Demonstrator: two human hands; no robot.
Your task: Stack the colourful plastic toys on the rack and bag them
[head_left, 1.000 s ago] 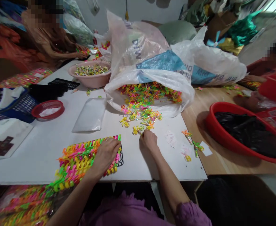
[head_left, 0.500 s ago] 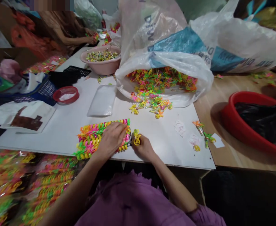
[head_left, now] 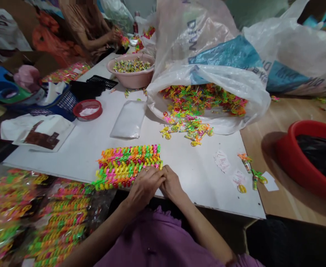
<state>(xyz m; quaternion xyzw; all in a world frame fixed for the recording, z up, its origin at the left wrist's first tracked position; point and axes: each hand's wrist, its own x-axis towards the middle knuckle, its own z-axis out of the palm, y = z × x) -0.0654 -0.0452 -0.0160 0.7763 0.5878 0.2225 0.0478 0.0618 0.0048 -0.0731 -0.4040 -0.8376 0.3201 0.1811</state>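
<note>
Touching toy rows (head_left: 126, 161), left hand (head_left: 146, 184) meets right hand (head_left: 172, 185) (both curled, undersides hidden).

I see plastic pieces (head_left: 128, 162) mixing pink, green, yellow and orange. On my feed, the bowl (head_left: 132, 79) is pale pink, the tub (head_left: 290, 157) red.

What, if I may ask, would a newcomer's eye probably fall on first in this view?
Probably the big white sack at upper centre, its mouth open toward the person and colourful plastic pieces spilling out. Next, perhaps, the bright rows of pieces near the table's front edge, with the left hand and right hand close together at their right end. The red tub at the right edge also stands out.
</note>
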